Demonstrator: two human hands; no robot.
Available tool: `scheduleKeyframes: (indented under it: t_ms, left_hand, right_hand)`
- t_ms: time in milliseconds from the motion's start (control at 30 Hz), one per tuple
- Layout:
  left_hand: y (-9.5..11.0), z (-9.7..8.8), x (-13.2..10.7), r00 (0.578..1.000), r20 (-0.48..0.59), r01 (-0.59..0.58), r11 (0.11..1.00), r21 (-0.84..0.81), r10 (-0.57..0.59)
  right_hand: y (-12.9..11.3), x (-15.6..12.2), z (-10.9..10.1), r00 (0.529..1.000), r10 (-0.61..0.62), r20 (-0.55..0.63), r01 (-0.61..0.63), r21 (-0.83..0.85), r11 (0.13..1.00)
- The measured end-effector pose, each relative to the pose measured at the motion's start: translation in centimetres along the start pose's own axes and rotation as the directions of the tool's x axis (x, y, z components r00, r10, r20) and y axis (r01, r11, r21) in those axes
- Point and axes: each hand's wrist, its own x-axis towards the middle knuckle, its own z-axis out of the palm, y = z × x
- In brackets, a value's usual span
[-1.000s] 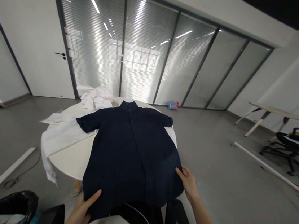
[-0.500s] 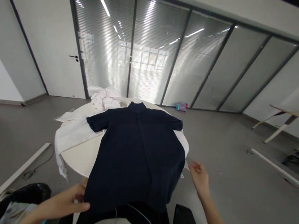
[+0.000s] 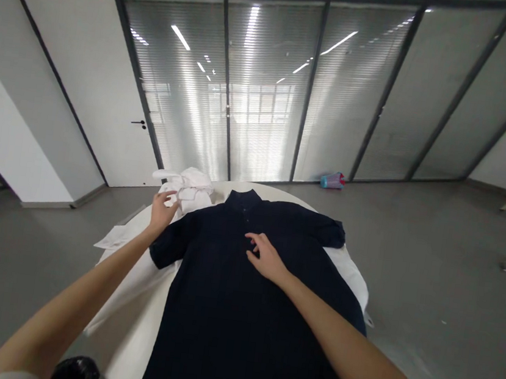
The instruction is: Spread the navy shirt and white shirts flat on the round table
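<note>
My left hand (image 3: 164, 209) and right hand (image 3: 265, 259), loosely parted, hold nothing near the navy short-sleeved cloth shirt (image 3: 229, 309) (spread flat, presumably for smoothness).

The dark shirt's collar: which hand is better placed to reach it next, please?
Probably the right hand: it is over the dark shirt, just below the collar. The left hand is farther off, near the crumpled white cloth.

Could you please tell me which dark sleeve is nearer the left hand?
The sleeve at picture left, below the left hand; the other sleeve is farther, at picture right.
</note>
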Motion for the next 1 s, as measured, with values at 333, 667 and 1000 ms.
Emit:
scheduleKeyframes:
  t_ms: [333,667,1000]
  left_hand:
    - [-1.6,7.3,11.8,0.945,0.300,-0.302,0.696,0.651,0.129]
    - [-0.6,8.1,13.8,0.981,0.187,-0.159,0.748,0.644,0.048]
    - [10.4,-0.1,12.2,0.667,-0.432,-0.549,0.792,0.267,0.607]
  right_hand:
    - [0.1,-0.4,0.3,0.989,0.117,0.090,-0.117,-0.004,0.993]
    - [0.0,-0.4,0.3,0.979,0.148,0.142,-0.140,-0.062,0.988]
    - [1.3,0.0,0.8,0.999,0.039,0.034,-0.042,0.095,0.995]
